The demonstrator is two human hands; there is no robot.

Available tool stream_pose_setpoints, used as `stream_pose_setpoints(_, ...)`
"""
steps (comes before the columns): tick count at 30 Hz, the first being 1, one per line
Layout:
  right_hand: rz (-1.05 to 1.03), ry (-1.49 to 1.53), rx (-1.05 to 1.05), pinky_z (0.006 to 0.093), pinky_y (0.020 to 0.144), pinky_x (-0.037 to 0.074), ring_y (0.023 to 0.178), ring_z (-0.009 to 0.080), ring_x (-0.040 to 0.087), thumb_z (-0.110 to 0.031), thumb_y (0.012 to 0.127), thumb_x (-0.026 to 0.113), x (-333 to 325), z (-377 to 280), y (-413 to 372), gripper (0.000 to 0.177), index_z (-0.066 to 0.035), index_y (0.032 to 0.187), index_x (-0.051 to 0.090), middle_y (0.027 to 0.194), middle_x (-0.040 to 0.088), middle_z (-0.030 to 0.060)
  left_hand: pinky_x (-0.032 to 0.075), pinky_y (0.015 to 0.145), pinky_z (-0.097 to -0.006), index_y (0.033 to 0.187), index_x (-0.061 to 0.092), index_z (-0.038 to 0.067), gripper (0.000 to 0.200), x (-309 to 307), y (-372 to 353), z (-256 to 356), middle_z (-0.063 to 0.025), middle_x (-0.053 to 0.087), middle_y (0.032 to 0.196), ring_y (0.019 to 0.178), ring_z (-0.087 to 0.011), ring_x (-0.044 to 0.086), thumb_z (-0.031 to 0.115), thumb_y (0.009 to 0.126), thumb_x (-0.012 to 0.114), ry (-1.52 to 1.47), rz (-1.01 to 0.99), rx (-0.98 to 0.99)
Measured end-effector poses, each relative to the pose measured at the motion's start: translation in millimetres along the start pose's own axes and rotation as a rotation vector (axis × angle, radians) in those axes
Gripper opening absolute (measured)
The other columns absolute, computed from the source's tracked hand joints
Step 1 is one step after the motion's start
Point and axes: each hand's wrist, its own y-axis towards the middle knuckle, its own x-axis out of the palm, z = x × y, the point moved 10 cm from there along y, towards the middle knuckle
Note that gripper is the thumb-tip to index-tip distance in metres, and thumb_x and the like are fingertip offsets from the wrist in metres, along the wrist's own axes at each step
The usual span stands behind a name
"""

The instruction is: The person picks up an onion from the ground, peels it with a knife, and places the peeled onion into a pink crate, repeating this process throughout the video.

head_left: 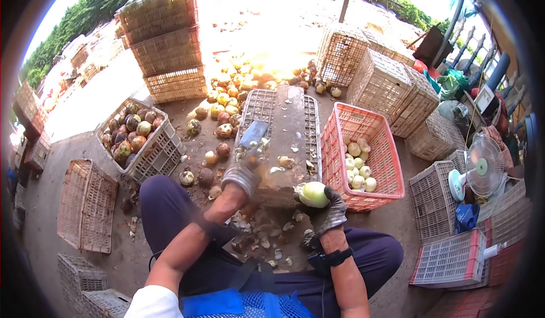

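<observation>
My left hand, in a grey glove, grips the handle of a cleaver whose blade rests over the wooden chopping block. My right hand, also gloved, holds a peeled pale-green round fruit at the near right corner of the block. Bits of peel lie on the block and on the ground below it.
A red crate with several peeled fruits stands right of the block. A grey crate of unpeeled fruits sits at left, a heap of them beyond. Stacked empty crates ring the area; a small fan stands right.
</observation>
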Motion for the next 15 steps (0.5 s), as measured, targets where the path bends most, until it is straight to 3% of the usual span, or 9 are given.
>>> stream_pose_setpoints(2, -0.026, 0.028, 0.019, 0.0532, 0.083, 0.051, 0.102, 0.0417, 0.059, -0.038, 0.080, 0.062, 0.2, 1.6, 2.5, 0.056, 0.001, 0.119, 0.052, 0.110, 0.060, 0.0205, 0.050, 0.058, -0.0331, 0.096, 0.065, 0.003, 0.029, 22.9, -12.0, 19.6, -0.0048, 0.065, 0.073, 0.066, -0.0201, 0.063, 0.009, 0.069, 0.073, 0.207, -0.033, 0.390)
stream_pose_setpoints(3, -0.038, 0.043, 0.029, 0.0534, 0.084, 0.051, 0.102, 0.0424, 0.058, -0.040, 0.081, 0.061, 2.9, 2.4, 3.1, 0.056, 0.001, 0.119, 0.052, 0.110, 0.060, 0.0207, 0.050, 0.058, -0.0336, 0.097, 0.065, 0.003, 0.030, 16.3, -23.2, 47.9, -0.0055, 0.065, 0.072, 0.067, -0.0212, 0.063, 0.008, 0.069, 0.073, 0.080, -0.063, 0.544)
stream_pose_setpoints(4, -0.045, 0.050, 0.042, 0.0530, 0.084, 0.051, 0.102, 0.0416, 0.059, -0.039, 0.081, 0.062, 6.7, 3.3, 1.8, 0.056, 0.001, 0.119, 0.052, 0.111, 0.060, 0.0205, 0.051, 0.059, -0.0335, 0.098, 0.066, 0.004, 0.029, 34.5, -21.9, 33.4, -0.0063, 0.065, 0.076, 0.069, -0.0212, 0.063, 0.007, 0.070, 0.072, -0.387, -0.373, 0.135)
stream_pose_setpoints(5, -0.052, 0.058, 0.057, 0.0525, 0.084, 0.051, 0.102, 0.0408, 0.059, -0.039, 0.081, 0.062, 13.9, 4.6, -1.7, 0.056, 0.001, 0.118, 0.052, 0.112, 0.059, 0.0204, 0.051, 0.060, -0.0334, 0.099, 0.066, 0.005, 0.028, 39.0, -36.9, 26.1, -0.0071, 0.065, 0.079, 0.071, -0.0212, 0.063, 0.005, 0.072, 0.072, -0.807, -0.453, -0.378)
stream_pose_setpoints(8, -0.020, -0.082, 0.026, 0.0522, 0.084, 0.051, 0.104, 0.0377, 0.058, -0.036, 0.080, 0.064, 13.3, 10.3, -3.0, 0.055, 0.001, 0.119, 0.052, 0.114, 0.058, 0.0196, 0.051, 0.060, -0.0311, 0.096, 0.065, 0.000, 0.023, -2.8, -48.1, 102.2, -0.0054, 0.064, 0.087, 0.074, -0.0178, 0.063, 0.003, 0.074, 0.070, -0.179, -0.193, 0.728)
stream_pose_setpoints(9, 0.000, -0.157, 0.002, 0.0522, 0.084, 0.051, 0.104, 0.0367, 0.058, -0.034, 0.080, 0.065, 10.2, 11.1, -3.3, 0.055, 0.001, 0.119, 0.052, 0.115, 0.058, 0.0193, 0.050, 0.066, -0.0332, 0.086, 0.069, 0.010, 0.024, 7.7, -42.7, 97.0, -0.0086, 0.065, 0.086, 0.074, -0.0275, 0.062, 0.012, 0.062, 0.070, -0.159, -0.255, 0.616)
stream_pose_setpoints(11, -0.029, -0.215, 0.010, 0.0522, 0.084, 0.051, 0.105, 0.0348, 0.058, -0.032, 0.079, 0.066, 6.7, 18.0, 0.9, 0.054, 0.001, 0.120, 0.052, 0.115, 0.058, 0.0186, 0.050, 0.070, -0.0320, 0.084, 0.069, 0.010, 0.022, 33.6, -32.5, 68.2, -0.0096, 0.065, 0.092, 0.079, -0.0270, 0.061, 0.012, 0.063, 0.070, -0.413, -0.279, 0.425)
stream_pose_setpoints(14, -0.035, -0.216, 0.060, 0.0519, 0.084, 0.052, 0.105, 0.0340, 0.057, -0.030, 0.079, 0.067, 5.9, 23.8, 3.0, 0.054, 0.001, 0.120, 0.052, 0.113, 0.059, 0.0183, 0.049, 0.078, -0.0307, 0.087, 0.068, 0.007, 0.021, 32.1, -30.8, 51.9, -0.0109, 0.063, 0.101, 0.086, -0.0250, 0.061, 0.008, 0.066, 0.070, -0.439, -0.277, 0.350)
stream_pose_setpoints(15, -0.029, -0.200, 0.079, 0.0517, 0.084, 0.052, 0.105, 0.0342, 0.057, -0.029, 0.079, 0.067, 7.0, 24.6, 2.3, 0.054, 0.002, 0.120, 0.051, 0.113, 0.059, 0.0184, 0.050, 0.077, -0.0301, 0.088, 0.068, 0.007, 0.022, 22.9, -27.2, 45.6, -0.0102, 0.063, 0.101, 0.085, -0.0235, 0.061, 0.007, 0.066, 0.070, -0.690, -0.310, 0.187)
